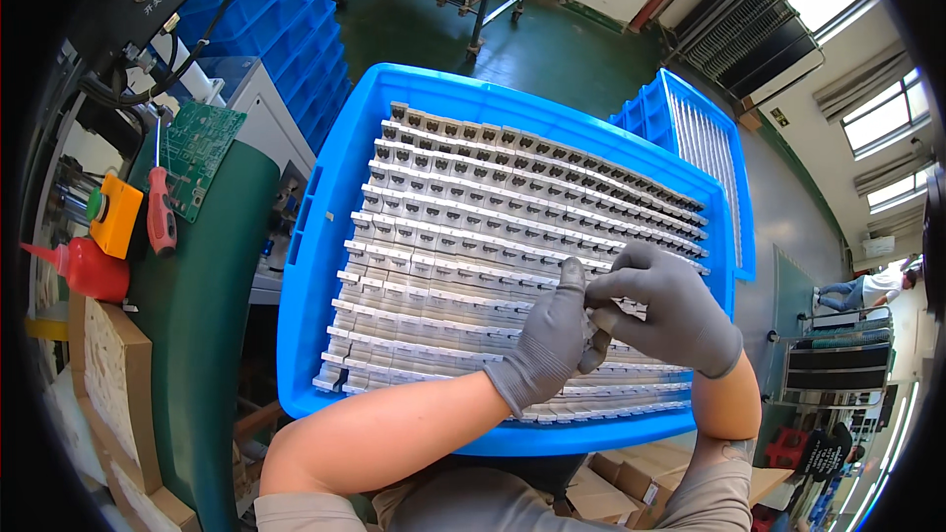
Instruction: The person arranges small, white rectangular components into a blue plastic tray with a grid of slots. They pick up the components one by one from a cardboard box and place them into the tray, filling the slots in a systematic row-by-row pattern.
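In front of you is the large blue crate (473, 91), and in it the white parts (463, 182) stand close together in many long rows, with dark pieces visible in the farther rows. What supports this crate is hidden from you. At your left is the bench with a green top (197, 355). On it you have a green circuit board (205, 153), a red-handled screwdriver (161, 217) next to it, an orange button box (118, 219) and a red bottle (99, 271).

The gloves (670, 310) are grey, bin (342, 177) blue, parts (463, 239) white (some black-spotted).
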`<state>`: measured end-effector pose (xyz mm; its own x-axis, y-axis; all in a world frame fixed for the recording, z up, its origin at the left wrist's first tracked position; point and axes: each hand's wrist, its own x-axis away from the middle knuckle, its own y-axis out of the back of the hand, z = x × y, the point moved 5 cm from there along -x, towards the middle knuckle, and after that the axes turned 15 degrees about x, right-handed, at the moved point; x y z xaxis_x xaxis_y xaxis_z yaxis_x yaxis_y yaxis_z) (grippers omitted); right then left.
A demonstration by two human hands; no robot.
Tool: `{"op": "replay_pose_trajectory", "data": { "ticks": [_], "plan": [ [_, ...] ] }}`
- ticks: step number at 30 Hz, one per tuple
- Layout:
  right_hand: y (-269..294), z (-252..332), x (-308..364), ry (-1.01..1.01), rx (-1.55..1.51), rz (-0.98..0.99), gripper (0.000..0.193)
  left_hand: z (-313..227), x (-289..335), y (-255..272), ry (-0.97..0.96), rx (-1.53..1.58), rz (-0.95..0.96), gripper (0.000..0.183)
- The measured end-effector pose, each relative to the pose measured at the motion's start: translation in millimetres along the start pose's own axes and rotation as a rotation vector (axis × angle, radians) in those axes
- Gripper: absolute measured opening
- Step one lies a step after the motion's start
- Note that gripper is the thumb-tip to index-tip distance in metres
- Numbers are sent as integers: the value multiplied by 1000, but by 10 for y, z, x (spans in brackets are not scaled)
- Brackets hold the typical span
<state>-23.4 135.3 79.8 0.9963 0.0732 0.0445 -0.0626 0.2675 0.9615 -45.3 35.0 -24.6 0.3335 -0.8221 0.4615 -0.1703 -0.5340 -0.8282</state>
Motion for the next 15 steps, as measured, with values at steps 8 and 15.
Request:
{"op": "replay_pose_trajectory", "data": {
  "ticks": [8, 15],
  "plan": [
    [-98, -46, 97, -79, -148, -128, 15, 34, -84, 57, -18, -80, 70, 62],
    [-491, -383, 225, -153, -977, -129, 16, -30, -47, -5, -87, -52, 48, 49]
  ]
}}
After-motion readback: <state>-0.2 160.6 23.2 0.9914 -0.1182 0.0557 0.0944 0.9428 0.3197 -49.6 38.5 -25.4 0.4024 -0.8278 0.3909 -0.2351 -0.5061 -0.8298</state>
